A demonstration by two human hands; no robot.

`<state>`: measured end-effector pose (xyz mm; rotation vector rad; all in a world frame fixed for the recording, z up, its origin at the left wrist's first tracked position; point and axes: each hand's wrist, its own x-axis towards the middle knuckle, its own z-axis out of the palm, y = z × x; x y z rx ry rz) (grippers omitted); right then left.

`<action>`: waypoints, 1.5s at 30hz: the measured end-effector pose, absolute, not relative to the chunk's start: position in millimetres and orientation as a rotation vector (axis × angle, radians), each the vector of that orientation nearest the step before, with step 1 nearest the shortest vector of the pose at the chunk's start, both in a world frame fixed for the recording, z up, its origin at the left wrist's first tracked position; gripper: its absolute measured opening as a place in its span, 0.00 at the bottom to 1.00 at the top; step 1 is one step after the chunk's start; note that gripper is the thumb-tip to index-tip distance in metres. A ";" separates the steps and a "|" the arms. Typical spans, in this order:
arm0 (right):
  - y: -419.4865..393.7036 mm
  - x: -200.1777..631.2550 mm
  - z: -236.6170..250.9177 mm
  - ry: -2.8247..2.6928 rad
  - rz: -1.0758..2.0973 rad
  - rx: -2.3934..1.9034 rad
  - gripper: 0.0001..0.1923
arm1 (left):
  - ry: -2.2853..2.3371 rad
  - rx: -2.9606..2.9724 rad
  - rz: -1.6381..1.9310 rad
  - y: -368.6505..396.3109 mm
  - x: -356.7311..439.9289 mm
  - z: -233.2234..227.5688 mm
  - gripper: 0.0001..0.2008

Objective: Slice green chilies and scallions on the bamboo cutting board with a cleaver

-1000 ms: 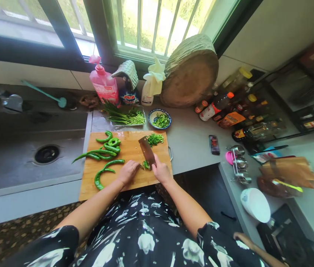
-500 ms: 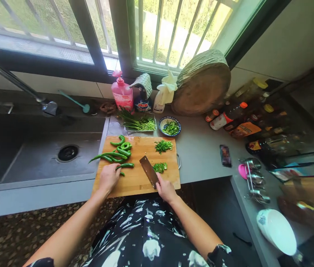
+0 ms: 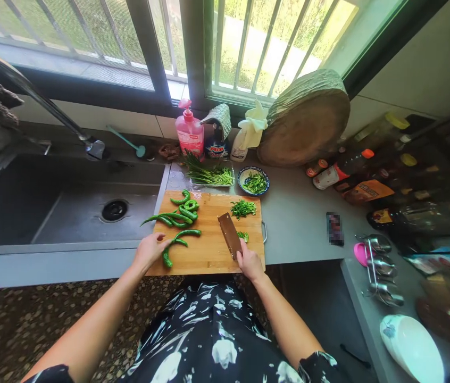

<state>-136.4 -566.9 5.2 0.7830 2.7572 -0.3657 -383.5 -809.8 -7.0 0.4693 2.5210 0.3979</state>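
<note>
A wooden cutting board (image 3: 213, 254) lies on the grey counter in front of me. My right hand (image 3: 248, 260) grips a cleaver (image 3: 229, 234), its blade resting flat-angled on the board beside a small heap of chopped pepper (image 3: 243, 235). A bigger pile of chopped pepper (image 3: 243, 208) sits at the board's far right. My left hand (image 3: 150, 250) is at the board's near left edge, fingers closed on a curved green pepper (image 3: 172, 246). Several whole green peppers (image 3: 177, 213) lie at the board's far left.
A sink (image 3: 69, 205) with a tap is to the left. Behind the board are a tray of green stalks (image 3: 209, 175), a small bowl of chopped greens (image 3: 253, 181), a pink soap bottle (image 3: 189, 133) and a round wooden block (image 3: 307, 125). Sauce bottles (image 3: 344, 170), a phone (image 3: 334, 228) and spoons are at right.
My left hand left the chopped end and moved left to take hold of a whole pepper. The cleaver pushed chopped pieces rightwards, then drew back. The camera view rose and shifted left.
</note>
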 end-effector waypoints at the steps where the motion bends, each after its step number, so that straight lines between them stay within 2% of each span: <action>1: -566.5 -136.4 5.0 2.757 -0.370 0.783 0.27 | 2.490 0.467 0.373 -813.1 -382.3 -10.1 0.22; 3: -565.9 -136.7 5.2 2.751 -0.372 0.789 0.27 | 2.471 0.495 0.326 -815.9 -378.6 -17.3 0.22; 7: -566.0 -137.1 5.8 2.729 -0.379 0.813 0.27 | 2.521 0.569 0.268 -816.9 -376.3 -22.5 0.13; 13: -567.5 -136.2 4.9 2.757 -0.385 0.818 0.26 | 2.309 0.526 0.221 -828.2 -407.4 5.3 0.04; 18: -566.8 -135.3 0.1 2.774 -0.384 0.817 0.27 | 2.137 0.029 0.813 -828.6 -427.0 24.7 0.07; 23: -566.7 -134.6 -3.1 2.789 -0.404 0.827 0.27 | 1.806 -0.593 1.545 -811.1 -395.1 17.2 0.07; 26: -566.7 -134.7 -2.3 2.780 -0.407 0.836 0.27 | 1.668 -0.747 1.678 -795.5 -367.0 5.3 0.06; 30: -566.0 -134.7 -3.1 2.775 -0.429 0.839 0.27 | 1.649 -0.747 1.592 -781.9 -344.4 -7.6 0.04; 32: -565.4 -134.4 -5.0 2.770 -0.427 0.835 0.27 | 1.789 -0.593 1.406 -784.8 -344.2 -10.4 0.08; 36: -564.9 -133.9 -7.9 2.767 -0.408 0.820 0.27 | 2.450 -0.090 0.779 -806.6 -372.5 -7.4 0.15; 39: -565.6 -134.2 -6.6 2.773 -0.365 0.819 0.27 | 2.886 0.378 0.472 -817.4 -414.8 -4.1 0.17; 42: -566.4 -135.2 -3.5 2.776 -0.335 0.822 0.26 | 2.781 0.638 0.220 -814.5 -456.6 -7.1 0.24; 45: -566.6 -136.1 -2.0 2.777 -0.346 0.825 0.26 | 2.547 0.641 0.097 -812.0 -480.5 -13.5 0.21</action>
